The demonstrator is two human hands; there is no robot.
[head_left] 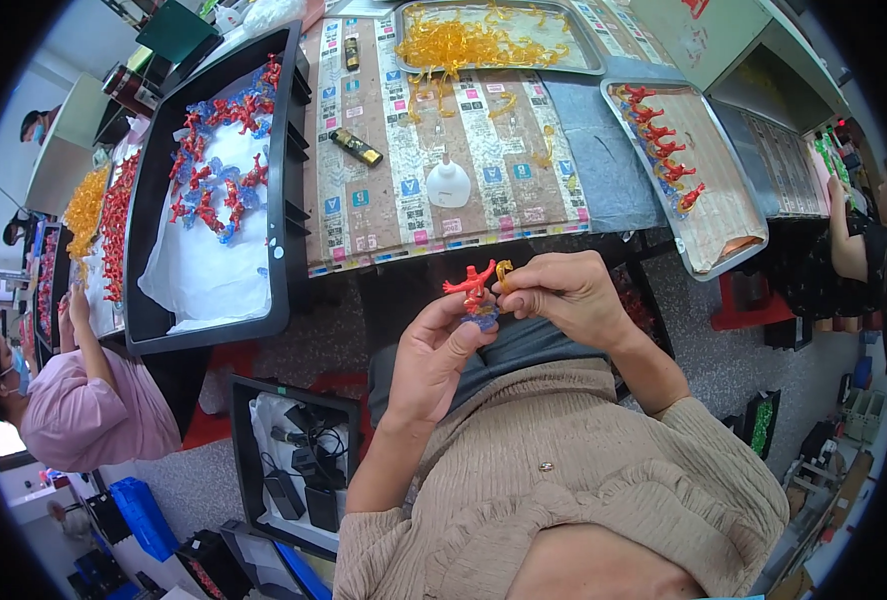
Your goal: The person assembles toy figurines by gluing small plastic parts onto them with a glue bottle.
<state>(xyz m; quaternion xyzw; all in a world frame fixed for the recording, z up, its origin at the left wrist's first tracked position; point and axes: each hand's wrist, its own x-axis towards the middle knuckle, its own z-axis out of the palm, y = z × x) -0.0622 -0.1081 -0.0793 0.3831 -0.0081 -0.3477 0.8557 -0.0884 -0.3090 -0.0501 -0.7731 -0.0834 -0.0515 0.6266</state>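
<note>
Above my lap, just off the table's front edge, my left hand (438, 352) grips a small red toy figure (472, 284) with arms spread, standing on a translucent blue base (482, 318). Pinched in the fingers of my right hand (572, 300) is a small curved yellow piece (505, 274), close beside the figure's right side. Whether the piece touches the figure I cannot tell. On the table ahead stands a white squeeze bottle (449, 184) with a narrow tip.
A metal tray (586, 62) heaped with yellow pieces (474, 40) lies at the back. Figures line a tray (719, 225) at right; more fill a black bin (289, 200) at left. Two dark lighters (355, 147) lie on the table. Co-workers (104, 400) sit either side.
</note>
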